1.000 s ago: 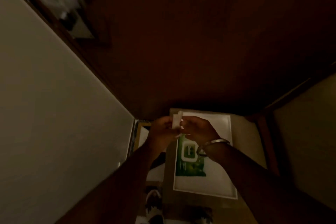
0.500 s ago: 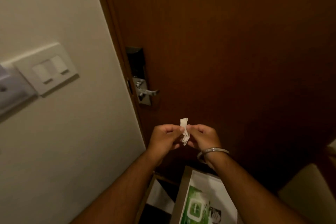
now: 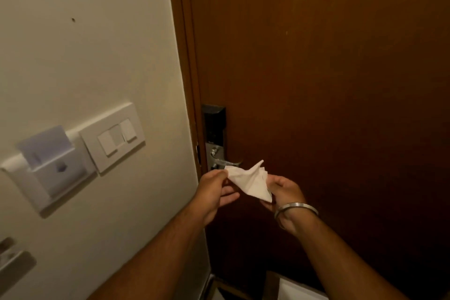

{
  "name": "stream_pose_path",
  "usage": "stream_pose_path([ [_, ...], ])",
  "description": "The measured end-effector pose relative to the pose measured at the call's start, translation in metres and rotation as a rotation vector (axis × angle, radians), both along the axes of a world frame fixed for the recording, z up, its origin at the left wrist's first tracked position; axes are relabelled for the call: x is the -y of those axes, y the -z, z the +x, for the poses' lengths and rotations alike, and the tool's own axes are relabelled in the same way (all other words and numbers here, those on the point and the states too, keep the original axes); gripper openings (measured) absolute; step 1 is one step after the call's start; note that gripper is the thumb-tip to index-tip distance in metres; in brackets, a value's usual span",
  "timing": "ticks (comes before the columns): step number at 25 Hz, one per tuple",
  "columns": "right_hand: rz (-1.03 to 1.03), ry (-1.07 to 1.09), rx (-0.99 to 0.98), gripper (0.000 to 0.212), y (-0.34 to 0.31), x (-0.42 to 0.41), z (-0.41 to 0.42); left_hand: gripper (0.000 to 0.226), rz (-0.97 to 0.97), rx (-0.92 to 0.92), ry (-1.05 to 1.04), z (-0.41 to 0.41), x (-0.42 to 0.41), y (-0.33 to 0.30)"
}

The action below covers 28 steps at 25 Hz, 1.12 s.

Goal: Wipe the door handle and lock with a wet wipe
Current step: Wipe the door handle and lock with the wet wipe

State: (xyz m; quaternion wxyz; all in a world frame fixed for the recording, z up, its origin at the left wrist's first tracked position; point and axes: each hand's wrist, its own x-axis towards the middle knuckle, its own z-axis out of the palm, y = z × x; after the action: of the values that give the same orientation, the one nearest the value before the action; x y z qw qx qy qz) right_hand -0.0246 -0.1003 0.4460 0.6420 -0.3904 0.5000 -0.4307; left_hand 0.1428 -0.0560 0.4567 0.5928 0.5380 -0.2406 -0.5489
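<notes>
While earlier bunched, wet wipe (image 3: 250, 181) now spread

Showing a plain white wet wipe (image 3: 250, 181), creased and unpatterned, against a dark reddish-brown door (image 3: 328, 80). Gleaming silver on the door handle (image 3: 225, 162), sitting below the glossy black lock (image 3: 214, 124). Glinting silver too on a bracelet (image 3: 295, 207). Spreading a pale cream across the wall (image 3: 85, 44), marked by one small dark speck. Appearing white on the switch plate (image 3: 113, 137), and greyish white with a lilac tint on the card holder (image 3: 52, 165).
</notes>
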Motion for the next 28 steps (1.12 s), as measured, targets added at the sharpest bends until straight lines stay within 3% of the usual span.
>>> stream_pose_path([
  [4, -0.017, 0.059, -0.070, 0.011, -0.012, 0.026, 0.057, 0.018, 0.070, -0.225, -0.096, 0.045, 0.031, -0.001],
  [7, 0.011, -0.021, -0.075, 0.016, -0.012, 0.038, 0.097, 0.043, 0.091, -0.493, -0.085, 0.069, 0.049, 0.012],
  [9, -0.063, -0.039, -0.179, 0.024, -0.008, 0.044, 0.112, 0.060, 0.041, -0.447, -0.049, 0.079, 0.055, 0.025],
  [12, -0.192, 0.046, -0.255, 0.030, 0.001, 0.057, 0.121, 0.052, 0.016, -0.270, -0.169, 0.088, 0.063, 0.044],
  [14, -0.251, 0.097, -0.322, 0.027, 0.002, 0.069, 0.125, 0.045, 0.040, -0.098, -0.335, 0.095, 0.075, 0.048],
  [15, -0.278, 0.104, -0.360, 0.026, 0.002, 0.075, 0.128, 0.040, 0.021, 0.084, -0.425, 0.098, 0.081, 0.048],
  [17, -0.328, 0.108, -0.431, 0.023, 0.003, 0.089, 0.132, 0.031, -0.124, 0.679, -0.544, 0.102, 0.083, 0.048],
  [19, -0.367, 0.093, -0.478, 0.020, 0.003, 0.101, 0.137, 0.030, -0.404, 1.265, -0.346, 0.105, 0.087, 0.057],
  [21, -0.390, 0.046, -0.527, 0.018, 0.000, 0.107, 0.142, 0.039, -0.576, 1.619, -0.063, 0.103, 0.095, 0.071],
  [24, -0.473, -0.026, -0.729, 0.017, -0.014, 0.104, 0.138, 0.052, -0.473, 1.698, 0.165, 0.101, 0.113, 0.075],
  [26, -0.837, 0.056, -1.097, 0.028, -0.035, 0.110, 0.111, 0.052, -0.468, 1.826, 0.273, 0.106, 0.119, 0.073],
  [28, -1.341, 0.183, -1.349, 0.034, -0.073, 0.127, 0.073, 0.046, -0.530, 1.908, 0.360, 0.120, 0.120, 0.065],
])
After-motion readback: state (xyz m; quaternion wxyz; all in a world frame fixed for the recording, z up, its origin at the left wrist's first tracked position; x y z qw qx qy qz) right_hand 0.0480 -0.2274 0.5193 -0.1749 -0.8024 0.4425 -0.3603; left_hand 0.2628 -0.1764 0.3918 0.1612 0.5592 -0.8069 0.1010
